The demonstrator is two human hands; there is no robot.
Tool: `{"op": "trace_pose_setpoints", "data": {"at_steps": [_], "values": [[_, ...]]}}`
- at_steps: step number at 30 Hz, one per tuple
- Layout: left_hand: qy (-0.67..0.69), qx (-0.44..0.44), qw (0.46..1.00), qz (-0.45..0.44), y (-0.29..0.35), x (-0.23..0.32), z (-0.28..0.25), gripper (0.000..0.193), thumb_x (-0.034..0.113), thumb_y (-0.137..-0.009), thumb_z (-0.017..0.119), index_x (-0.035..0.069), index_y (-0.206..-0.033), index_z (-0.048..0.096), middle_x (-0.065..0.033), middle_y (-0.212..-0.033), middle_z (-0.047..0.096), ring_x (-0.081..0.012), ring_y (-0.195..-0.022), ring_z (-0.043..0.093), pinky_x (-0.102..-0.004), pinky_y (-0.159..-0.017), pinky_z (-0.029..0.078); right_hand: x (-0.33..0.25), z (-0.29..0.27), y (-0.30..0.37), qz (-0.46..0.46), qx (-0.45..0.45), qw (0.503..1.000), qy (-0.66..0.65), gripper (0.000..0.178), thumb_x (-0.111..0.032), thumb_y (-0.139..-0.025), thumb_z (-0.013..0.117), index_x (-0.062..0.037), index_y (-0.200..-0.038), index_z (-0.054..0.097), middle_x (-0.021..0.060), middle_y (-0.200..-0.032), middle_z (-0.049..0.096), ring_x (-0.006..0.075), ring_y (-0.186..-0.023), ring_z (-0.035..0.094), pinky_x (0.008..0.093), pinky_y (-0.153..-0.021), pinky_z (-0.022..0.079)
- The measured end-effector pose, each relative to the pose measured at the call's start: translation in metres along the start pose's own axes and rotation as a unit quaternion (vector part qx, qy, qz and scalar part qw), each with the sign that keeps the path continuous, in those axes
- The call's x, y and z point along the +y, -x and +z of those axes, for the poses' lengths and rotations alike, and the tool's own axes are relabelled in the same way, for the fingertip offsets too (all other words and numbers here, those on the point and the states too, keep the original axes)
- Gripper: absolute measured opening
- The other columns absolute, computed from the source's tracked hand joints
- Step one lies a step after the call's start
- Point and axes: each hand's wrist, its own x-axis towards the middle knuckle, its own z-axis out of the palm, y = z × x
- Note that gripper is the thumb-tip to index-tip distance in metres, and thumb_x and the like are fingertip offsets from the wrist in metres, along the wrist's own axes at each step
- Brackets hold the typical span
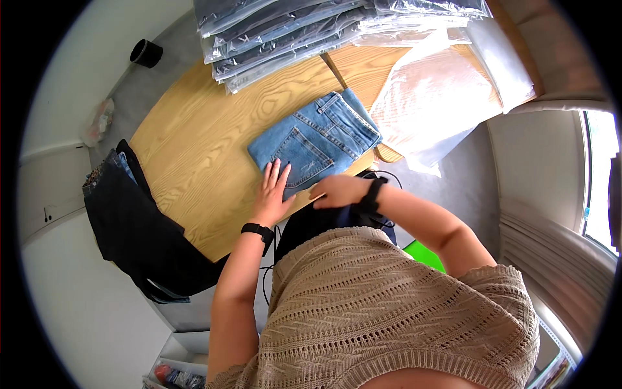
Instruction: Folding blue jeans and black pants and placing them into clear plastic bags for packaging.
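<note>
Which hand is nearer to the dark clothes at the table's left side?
Left. The left hand rests on the folded jeans, to the right of the dark clothes; the right hand is farther right, by the table.

Here's your wood-grained counter (188, 162), sweeping broadly across the middle of the frame, a narrow dark seam (334, 70) cutting through towards the top! Near the centre you've got folded blue jeans (311, 142) lying flat, back pocket up. Top centre, a stack of plastic-wrapped garments (285, 42); upper right, pale translucent plastic (434, 91), overhanging your edge!
</note>
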Motion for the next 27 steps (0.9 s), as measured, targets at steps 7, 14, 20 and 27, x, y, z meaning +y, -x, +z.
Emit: {"op": "trace_pose_setpoints", "data": {"at_steps": [7,14,20,27], "values": [[0.0,0.08,0.997,0.005,0.0,-0.001,0.017,0.083,0.009,-0.067,0.076,0.016,-0.139,0.035,-0.0103,-0.149,0.021,-0.033,-0.137,0.019,-0.0422,-0.107,0.028,0.06,-0.073,0.034,0.253,0.431,0.864,0.058,0.049,-0.03,-0.073,0.073,0.0014,-0.106,0.057,0.0182,-0.104,0.061,0.0327,-0.101,0.056,0.0387,-0.089,0.044],[0.006,0.069,0.997,-0.022,0.003,0.003,0.016,0.079,0.005,-0.068,0.073,0.015,-0.138,0.036,-0.0094,-0.149,0.021,-0.0324,-0.138,0.017,-0.041,-0.11,0.026,0.072,-0.108,0.011,0.363,0.256,0.895,-0.044,0.085,-0.052,-0.056,0.08,0.0101,-0.108,0.055,0.0218,-0.098,0.063,0.0294,-0.09,0.062,0.0348,-0.079,0.049],[-0.002,0.076,0.997,-0.028,0.002,0.006,0.016,0.079,0.006,-0.068,0.074,0.015,-0.137,0.037,-0.0091,-0.148,0.023,-0.0315,-0.137,0.018,-0.0406,-0.109,0.027,0.078,-0.101,-0.003,0.415,0.297,0.86,0.023,0.077,-0.057,-0.056,0.077,0.0099,-0.093,0.064,0.0239,-0.101,0.063,0.0315,-0.093,0.062,0.0357,-0.078,0.049],[-0.001,0.085,0.996,-0.027,0.002,0.005,0.018,0.079,0.006,-0.066,0.075,0.014,-0.136,0.039,-0.0106,-0.148,0.023,-0.032,-0.137,0.021,-0.0403,-0.109,0.027,0.074,-0.101,-0.008,0.461,0.275,0.825,0.175,0.073,-0.052,-0.06,0.077,0.0055,-0.103,0.063,0.0221,-0.102,0.064,0.0308,-0.099,0.061,0.0378,-0.085,0.048]]}}
